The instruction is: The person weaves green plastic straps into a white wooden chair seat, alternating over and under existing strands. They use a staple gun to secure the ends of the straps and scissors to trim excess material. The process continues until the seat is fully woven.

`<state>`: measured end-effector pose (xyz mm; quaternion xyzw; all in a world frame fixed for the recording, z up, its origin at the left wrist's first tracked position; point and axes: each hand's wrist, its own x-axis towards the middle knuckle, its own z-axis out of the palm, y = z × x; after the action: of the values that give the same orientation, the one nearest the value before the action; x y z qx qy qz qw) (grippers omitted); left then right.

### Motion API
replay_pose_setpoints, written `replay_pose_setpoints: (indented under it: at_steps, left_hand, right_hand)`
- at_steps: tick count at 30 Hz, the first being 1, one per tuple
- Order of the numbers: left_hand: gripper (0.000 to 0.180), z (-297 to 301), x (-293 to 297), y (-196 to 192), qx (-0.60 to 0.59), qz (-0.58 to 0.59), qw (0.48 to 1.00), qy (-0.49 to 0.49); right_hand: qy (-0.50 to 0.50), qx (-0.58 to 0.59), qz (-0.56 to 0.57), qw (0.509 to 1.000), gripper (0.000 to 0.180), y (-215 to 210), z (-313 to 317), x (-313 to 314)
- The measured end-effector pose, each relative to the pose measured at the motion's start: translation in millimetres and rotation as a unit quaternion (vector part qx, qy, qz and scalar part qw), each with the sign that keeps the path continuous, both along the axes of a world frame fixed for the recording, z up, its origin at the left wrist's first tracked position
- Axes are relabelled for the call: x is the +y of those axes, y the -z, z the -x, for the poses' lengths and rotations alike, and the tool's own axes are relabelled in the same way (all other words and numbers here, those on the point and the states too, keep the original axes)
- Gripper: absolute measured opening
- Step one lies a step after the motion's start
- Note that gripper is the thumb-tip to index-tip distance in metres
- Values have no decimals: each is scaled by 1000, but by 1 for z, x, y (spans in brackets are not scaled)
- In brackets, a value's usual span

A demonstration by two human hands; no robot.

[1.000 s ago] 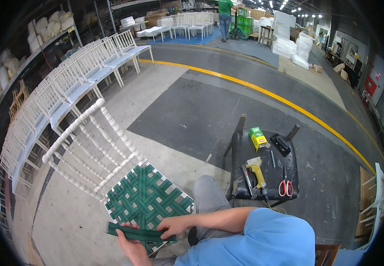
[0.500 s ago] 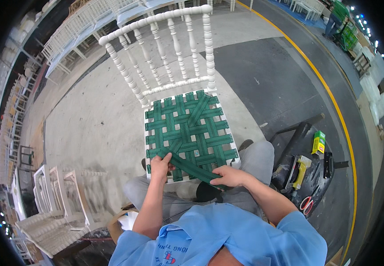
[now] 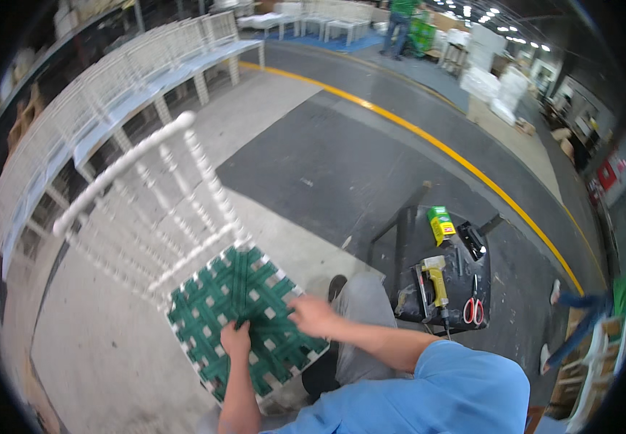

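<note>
The green woven seat [image 3: 244, 322] of the white chair [image 3: 146, 210] sits on the floor before the person. Left hand [image 3: 235, 338] presses on the webbing, fingers together. Right hand [image 3: 313, 315] rests at the seat edge, blurred; finger state undeterminable. A stapler [image 3: 436, 278] and scissors [image 3: 473, 307] lie on a black tray [image 3: 472, 249] nearby.

We are in a furniture workshop or warehouse: rows of white chairs [image 3: 146, 69] stand stacked along the wall, a yellow line [image 3: 472, 170] marks a lane across the concrete floor [image 3: 96, 347], wrapped white bundles [image 3: 501, 87] sit farther back, and a staple gun [image 3: 437, 278] and red-handled scissors [image 3: 473, 307] lie on a black tool stand [image 3: 465, 253].
</note>
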<state>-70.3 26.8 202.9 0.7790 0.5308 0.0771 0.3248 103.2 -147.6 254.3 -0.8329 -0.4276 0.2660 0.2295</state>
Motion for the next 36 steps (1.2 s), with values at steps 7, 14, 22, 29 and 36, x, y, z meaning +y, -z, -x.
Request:
replay_pose_setpoints:
  at_steps: [7,14,22,29,36]
  left_hand:
    - [47,-11,-3,0,-26,-7,999,-35]
    - [45,-3,3,4,-22,-44,998,-31]
    - [36,3,19,2,-40,62,997,29]
    - [27,12,53,-15,-102,170,979,-52]
    - [27,-15,90,-20,130,317,939,12]
  right_hand:
    - [116,506,14,855,41,26,70,72]
    - [158,596,-11,787,46,28,85,84]
    - [165,671,29,723,60,30,81,91]
    - [285,816,-11,503,73,67,78,118]
    - [325,869,-16,373,71,72,73,139]
